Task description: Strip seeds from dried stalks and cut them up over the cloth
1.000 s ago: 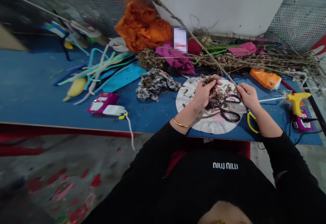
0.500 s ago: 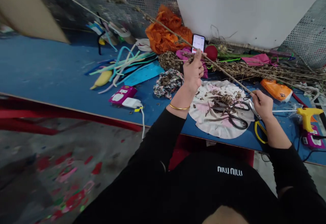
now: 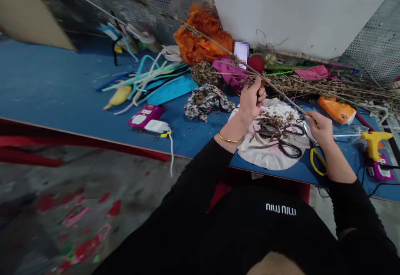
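A long dried plant stalk (image 3: 283, 94) slants over the table from my right hand up toward the back left. My right hand (image 3: 320, 130) is closed round its near end. Partway along, the thumb and fingers of my left hand (image 3: 253, 98) pinch the same stalk. Below them a round pale cloth (image 3: 273, 162) lies on the table with crumbled dry plant bits (image 3: 276, 121) on it. Black-handled scissors (image 3: 290, 148) rest on this cloth. Beside my right hand lies a yellow-handled tool (image 3: 317, 164), its upper part partly hidden by the hand.
Several dried stalks (image 3: 337, 86) lie along the back, near a phone (image 3: 241, 52) and orange crumpled material (image 3: 201, 37). A yellow glue gun (image 3: 375, 141) is at the right. Pipe cleaners (image 3: 140, 79), a purple box (image 3: 145, 116) and a floral cloth (image 3: 206, 102) occupy the left.
My left hand has slid along the stalk, down and right, closer to my right hand. My right hand still grips the near end. The view has shifted slightly.
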Motion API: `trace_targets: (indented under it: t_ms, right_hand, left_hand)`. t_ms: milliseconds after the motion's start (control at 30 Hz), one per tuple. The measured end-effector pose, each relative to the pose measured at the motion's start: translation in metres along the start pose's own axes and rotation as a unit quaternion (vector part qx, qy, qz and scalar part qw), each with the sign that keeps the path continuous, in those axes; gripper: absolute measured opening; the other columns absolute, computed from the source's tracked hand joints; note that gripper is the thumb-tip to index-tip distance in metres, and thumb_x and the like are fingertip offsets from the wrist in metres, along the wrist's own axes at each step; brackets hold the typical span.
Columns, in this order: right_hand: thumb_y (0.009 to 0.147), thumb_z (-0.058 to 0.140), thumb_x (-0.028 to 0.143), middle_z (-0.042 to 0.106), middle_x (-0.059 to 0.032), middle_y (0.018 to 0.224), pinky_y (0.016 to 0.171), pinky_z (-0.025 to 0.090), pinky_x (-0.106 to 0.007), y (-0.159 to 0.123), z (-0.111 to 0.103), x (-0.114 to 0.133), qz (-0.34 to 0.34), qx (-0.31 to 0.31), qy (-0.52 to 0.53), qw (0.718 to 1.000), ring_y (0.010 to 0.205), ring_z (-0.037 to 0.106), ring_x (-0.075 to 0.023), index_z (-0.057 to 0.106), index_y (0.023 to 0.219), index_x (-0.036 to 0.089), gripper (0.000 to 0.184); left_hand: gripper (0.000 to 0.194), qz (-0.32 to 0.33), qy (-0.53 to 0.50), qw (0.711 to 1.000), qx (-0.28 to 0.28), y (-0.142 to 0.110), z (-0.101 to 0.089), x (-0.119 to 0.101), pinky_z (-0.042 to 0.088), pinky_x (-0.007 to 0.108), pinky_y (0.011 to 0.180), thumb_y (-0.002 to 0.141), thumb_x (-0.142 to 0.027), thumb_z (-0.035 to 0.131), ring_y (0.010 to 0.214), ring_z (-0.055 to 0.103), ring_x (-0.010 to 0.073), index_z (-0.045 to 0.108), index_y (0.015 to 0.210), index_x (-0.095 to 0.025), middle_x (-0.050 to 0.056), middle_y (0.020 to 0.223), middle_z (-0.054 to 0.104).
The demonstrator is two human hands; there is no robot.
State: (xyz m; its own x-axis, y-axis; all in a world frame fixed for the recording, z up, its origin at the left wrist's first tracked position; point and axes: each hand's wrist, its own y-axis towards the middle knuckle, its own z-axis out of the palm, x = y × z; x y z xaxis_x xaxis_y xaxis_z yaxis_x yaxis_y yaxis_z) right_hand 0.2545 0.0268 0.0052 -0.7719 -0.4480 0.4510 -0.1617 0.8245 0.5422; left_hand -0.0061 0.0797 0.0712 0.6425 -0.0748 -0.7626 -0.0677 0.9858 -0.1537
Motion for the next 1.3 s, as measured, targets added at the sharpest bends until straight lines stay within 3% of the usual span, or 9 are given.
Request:
trace_targets:
  t_ms: [100, 233, 500, 633, 767, 933, 1133, 1233, 1300]
  right_hand:
    - [0.100, 0.052, 0.044, 0.075, -0.0042, 0.080, 0.065, 0.049, -0.030, 0.002, -0.001, 0.000, 0.011, 0.020, 0.019, 1.000, 0.069, 0.067, -0.0194, 0.076, 0.096, 0.023, 0.032]
    - [0.100, 0.052, 0.042, 0.077, -0.0056, 0.084, 0.067, 0.049, -0.030, 0.002, -0.003, -0.003, 0.005, -0.014, -0.026, 1.000, 0.075, 0.069, -0.0202, 0.075, 0.095, 0.023, 0.030]
    - [0.103, 0.047, 0.043, 0.079, -0.0092, 0.096, 0.068, 0.046, -0.030, 0.001, -0.004, -0.012, -0.035, -0.024, -0.135, 0.990, 0.086, 0.072, -0.0221, 0.074, 0.101, 0.021, 0.034]
    - [0.104, 0.046, 0.044, 0.080, -0.0088, 0.096, 0.067, 0.047, -0.030, 0.001, -0.004, -0.014, -0.038, -0.001, -0.124, 0.992, 0.087, 0.073, -0.0219, 0.074, 0.100, 0.022, 0.036]
    - [0.103, 0.047, 0.046, 0.079, -0.0090, 0.095, 0.066, 0.046, -0.030, 0.002, -0.003, -0.012, -0.041, -0.002, -0.141, 0.989, 0.084, 0.071, -0.0215, 0.074, 0.102, 0.021, 0.037]
    - [0.107, 0.041, 0.043, 0.078, -0.0101, 0.095, 0.062, 0.040, -0.030, -0.001, -0.001, -0.007, -0.051, -0.028, -0.192, 0.980, 0.081, 0.069, -0.0206, 0.074, 0.109, 0.019, 0.041]
    - [0.107, 0.039, 0.045, 0.078, -0.0091, 0.096, 0.061, 0.039, -0.029, -0.001, -0.001, -0.010, -0.036, -0.039, -0.189, 0.981, 0.082, 0.069, -0.0199, 0.074, 0.105, 0.020, 0.043]
    - [0.106, 0.040, 0.046, 0.078, -0.0093, 0.095, 0.061, 0.039, -0.030, 0.001, -0.004, -0.012, -0.031, -0.053, -0.178, 0.982, 0.082, 0.069, -0.0205, 0.074, 0.105, 0.020, 0.043]
    - [0.106, 0.041, 0.047, 0.078, -0.0091, 0.095, 0.061, 0.039, -0.030, 0.002, -0.007, -0.014, -0.031, -0.057, -0.174, 0.983, 0.082, 0.069, -0.0205, 0.075, 0.105, 0.020, 0.043]
  left_hand:
    - [0.037, -0.021, -0.001, 1.000, -0.007, 0.004, -0.008, -0.005, 0.023, 0.014, 0.034, 0.097, -0.047, 0.072, 0.040, 0.039, 0.0035, 0.063, 0.075, -0.018, -0.006, 0.055, 0.047]
    - [0.019, 0.036, 0.034, 0.997, -0.052, 0.007, -0.018, -0.016, 0.021, 0.014, 0.034, 0.102, -0.026, 0.064, 0.046, 0.048, 0.0030, 0.066, 0.085, -0.019, -0.002, 0.070, 0.065]
    - [0.034, 0.099, 0.014, 0.990, -0.104, 0.021, -0.028, -0.043, 0.018, 0.017, 0.034, 0.093, -0.037, 0.079, 0.036, 0.033, 0.0033, 0.054, 0.074, -0.023, -0.010, 0.047, 0.037]
    - [0.033, 0.099, 0.014, 0.989, -0.109, 0.027, -0.026, -0.045, 0.015, 0.020, 0.035, 0.091, -0.028, 0.081, 0.034, 0.029, 0.0021, 0.055, 0.072, -0.022, -0.011, 0.046, 0.033]
    - [0.024, 0.100, 0.002, 0.987, -0.128, 0.025, -0.022, -0.036, 0.017, 0.020, 0.036, 0.093, -0.031, 0.079, 0.034, 0.030, 0.0025, 0.060, 0.079, -0.024, -0.011, 0.047, 0.035]
    - [0.031, 0.069, -0.058, 0.991, -0.096, 0.020, -0.013, -0.015, 0.023, 0.019, 0.035, 0.096, -0.042, 0.075, 0.038, 0.035, 0.0043, 0.055, 0.079, -0.024, -0.009, 0.053, 0.043]
    - [0.034, -0.044, -0.103, 0.993, -0.041, 0.010, -0.002, -0.009, 0.033, 0.015, 0.041, 0.108, -0.020, 0.052, 0.046, 0.049, 0.0030, 0.052, 0.074, -0.019, -0.005, 0.061, 0.053]
    - [0.032, -0.023, -0.090, 0.994, -0.052, 0.007, -0.009, -0.023, 0.036, 0.014, 0.042, 0.106, -0.009, 0.048, 0.050, 0.056, 0.0030, 0.057, 0.076, -0.017, -0.003, 0.066, 0.060]
    - [0.034, 0.025, -0.090, 0.993, -0.068, 0.011, -0.021, -0.038, 0.033, 0.014, 0.040, 0.106, -0.006, 0.046, 0.046, 0.051, 0.0020, 0.059, 0.077, -0.017, -0.005, 0.062, 0.056]
